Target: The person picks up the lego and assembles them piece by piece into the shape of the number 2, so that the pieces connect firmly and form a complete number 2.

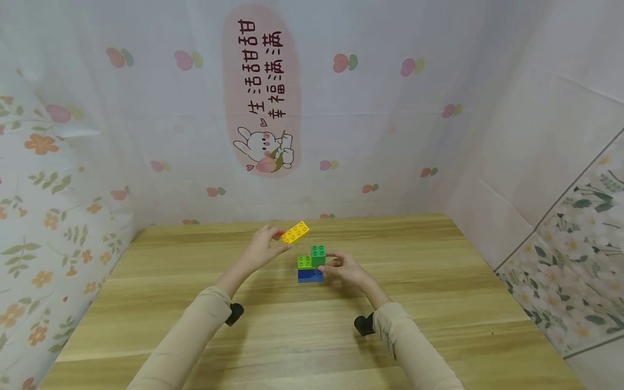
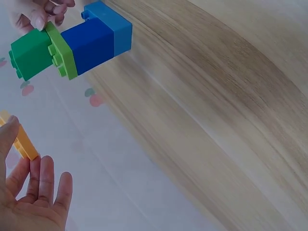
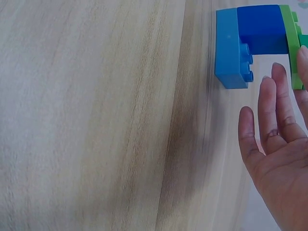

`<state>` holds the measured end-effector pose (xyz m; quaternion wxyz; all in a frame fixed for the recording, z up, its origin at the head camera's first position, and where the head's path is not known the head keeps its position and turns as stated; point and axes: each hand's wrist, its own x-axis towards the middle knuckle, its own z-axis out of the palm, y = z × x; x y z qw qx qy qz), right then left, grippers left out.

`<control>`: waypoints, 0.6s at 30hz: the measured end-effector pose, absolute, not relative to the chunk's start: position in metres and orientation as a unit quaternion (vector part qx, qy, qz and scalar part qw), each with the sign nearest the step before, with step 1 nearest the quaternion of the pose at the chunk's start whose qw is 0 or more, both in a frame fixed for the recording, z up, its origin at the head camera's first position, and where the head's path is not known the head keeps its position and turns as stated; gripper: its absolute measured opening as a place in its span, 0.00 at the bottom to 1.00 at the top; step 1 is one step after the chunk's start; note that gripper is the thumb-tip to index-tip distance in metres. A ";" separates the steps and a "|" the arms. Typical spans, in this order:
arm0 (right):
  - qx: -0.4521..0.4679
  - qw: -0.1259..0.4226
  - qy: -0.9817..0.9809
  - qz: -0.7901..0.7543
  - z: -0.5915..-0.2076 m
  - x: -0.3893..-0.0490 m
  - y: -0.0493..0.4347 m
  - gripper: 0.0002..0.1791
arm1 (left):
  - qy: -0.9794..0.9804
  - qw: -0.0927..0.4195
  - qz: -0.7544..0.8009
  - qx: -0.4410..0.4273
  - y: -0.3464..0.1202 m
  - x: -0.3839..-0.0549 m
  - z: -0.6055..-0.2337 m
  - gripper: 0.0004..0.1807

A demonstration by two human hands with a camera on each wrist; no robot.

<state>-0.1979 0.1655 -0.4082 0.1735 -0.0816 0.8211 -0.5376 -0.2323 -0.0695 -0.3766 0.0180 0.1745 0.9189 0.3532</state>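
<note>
Above the table, my left hand [image 1: 260, 249] pinches a yellow building brick [image 1: 295, 233] between thumb and fingers, its studs facing up in the head view. Right of it stands a stack of toy bricks: a light blue brick [image 2: 115, 24] at the bottom, a dark blue brick [image 2: 89, 45] on it, then a thin lime green brick [image 2: 61, 50], and a green brick [image 1: 318, 254] on top at the right end. My right hand [image 1: 346, 268] grips the stack's upper right side, thumb at the base of the green brick. Its other fingers [image 3: 267, 101] extend below the lime overhang.
The stack stands on a wood-grain table [image 1: 292, 336]. A printed curtain [image 1: 380, 124] hangs behind the table's far edge, with floral cloth [image 1: 44, 206] along the left and a pale cloth [image 1: 517, 162] at the right. Black wrist cameras [image 1: 235, 314] sit at both cuffs.
</note>
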 end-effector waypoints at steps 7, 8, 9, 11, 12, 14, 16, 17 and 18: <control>-0.080 0.175 0.823 -0.534 -0.414 -0.201 0.166 0.30 | 0.918 0.025 0.347 0.193 -0.063 -0.230 -0.376 0.24; -0.079 0.175 0.823 -0.534 -0.414 -0.200 0.166 0.30 | 0.918 0.024 0.344 0.196 -0.063 -0.230 -0.376 0.24; -0.078 0.176 0.823 -0.534 -0.413 -0.200 0.165 0.30 | 0.918 0.024 0.341 0.200 -0.062 -0.230 -0.376 0.24; -0.075 0.178 0.823 -0.534 -0.413 -0.201 0.165 0.30 | 0.918 0.022 0.339 0.205 -0.060 -0.230 -0.376 0.24; -0.075 0.178 0.823 -0.534 -0.414 -0.202 0.166 0.31 | 0.918 0.021 0.338 0.207 -0.059 -0.230 -0.376 0.24; -0.075 0.176 0.822 -0.536 -0.419 -0.205 0.167 0.31 | 0.917 0.016 0.337 0.212 -0.058 -0.230 -0.376 0.23; -0.074 0.174 0.821 -0.538 -0.427 -0.209 0.168 0.32 | 0.916 0.011 0.335 0.220 -0.056 -0.229 -0.376 0.23; -0.072 0.173 0.823 -0.537 -0.430 -0.211 0.169 0.32 | 0.915 0.010 0.334 0.226 -0.056 -0.229 -0.377 0.22; -0.070 0.173 0.822 -0.537 -0.434 -0.213 0.170 0.33 | 0.914 0.009 0.332 0.232 -0.055 -0.228 -0.377 0.22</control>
